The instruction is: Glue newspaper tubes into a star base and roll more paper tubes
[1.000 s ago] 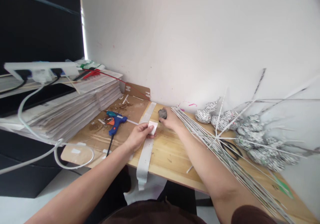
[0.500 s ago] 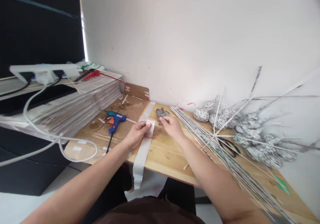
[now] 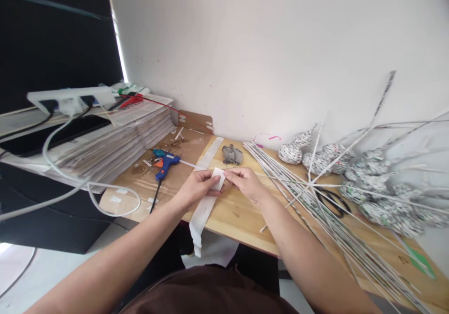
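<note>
Two hands are meeting at one small white piece: the L hand is grasping it btwn thumb and fingers; the R hand is pinching its right edge w/ thumb and forefinger. This two-sided grip is prob. keeping the piece steady. Beyond them, a grey lump is lying on the wooden tabletop, seemingly parked within easy reach. A white strip is passing under the L hand and hanging over the front edge. To the left, a glue gun is resting on cardboard, prob. shielding the wood; to the right, paper sticks are lying bundled. Vs. the prev. frame, the R hand is no longer touching the lump but is joining the L hand at the piece.
</note>
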{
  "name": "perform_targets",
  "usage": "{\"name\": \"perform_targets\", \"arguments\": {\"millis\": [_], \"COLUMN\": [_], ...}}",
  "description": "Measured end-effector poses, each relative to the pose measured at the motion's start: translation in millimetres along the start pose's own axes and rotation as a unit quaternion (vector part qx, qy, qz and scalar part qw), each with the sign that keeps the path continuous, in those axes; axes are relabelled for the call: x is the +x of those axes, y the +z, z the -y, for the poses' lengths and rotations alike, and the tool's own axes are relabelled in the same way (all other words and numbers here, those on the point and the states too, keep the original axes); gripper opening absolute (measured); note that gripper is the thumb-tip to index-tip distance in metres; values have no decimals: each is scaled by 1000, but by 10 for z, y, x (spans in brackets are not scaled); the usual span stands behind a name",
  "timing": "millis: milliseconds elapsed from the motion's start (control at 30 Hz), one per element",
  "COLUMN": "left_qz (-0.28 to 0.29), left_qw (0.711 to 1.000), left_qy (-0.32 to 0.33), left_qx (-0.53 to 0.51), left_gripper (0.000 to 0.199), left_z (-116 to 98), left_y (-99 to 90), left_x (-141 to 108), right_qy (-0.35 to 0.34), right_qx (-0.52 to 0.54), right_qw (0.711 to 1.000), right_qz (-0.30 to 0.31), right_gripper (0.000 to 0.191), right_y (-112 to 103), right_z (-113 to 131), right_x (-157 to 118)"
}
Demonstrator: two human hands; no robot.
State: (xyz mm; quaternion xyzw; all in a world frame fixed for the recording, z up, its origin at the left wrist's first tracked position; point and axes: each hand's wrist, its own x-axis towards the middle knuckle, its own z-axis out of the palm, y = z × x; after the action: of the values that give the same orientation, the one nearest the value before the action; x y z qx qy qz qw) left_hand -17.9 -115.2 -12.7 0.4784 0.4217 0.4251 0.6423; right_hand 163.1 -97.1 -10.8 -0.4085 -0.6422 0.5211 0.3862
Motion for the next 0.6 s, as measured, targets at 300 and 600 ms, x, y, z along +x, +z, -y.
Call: {"name": "perform_targets", "arguments": {"millis": [300, 600], "left_qz": [-18, -28], "left_qw": [1000, 999], "left_qy": [-3, -15], "left_qx": [-6, -31], "left_gripper": [37, 38], "left_z": [166, 153], "left_y": [49, 41], "left_x": [-25, -63], "right_qy": [72, 54], "right_qx": [96, 73], "right_qw": [993, 993], "right_qz": [-2, 78], "right_gripper": [38, 32], "right_y": [3, -30], "right_z": [-2, -30], "right_x": [-6, -16]}}
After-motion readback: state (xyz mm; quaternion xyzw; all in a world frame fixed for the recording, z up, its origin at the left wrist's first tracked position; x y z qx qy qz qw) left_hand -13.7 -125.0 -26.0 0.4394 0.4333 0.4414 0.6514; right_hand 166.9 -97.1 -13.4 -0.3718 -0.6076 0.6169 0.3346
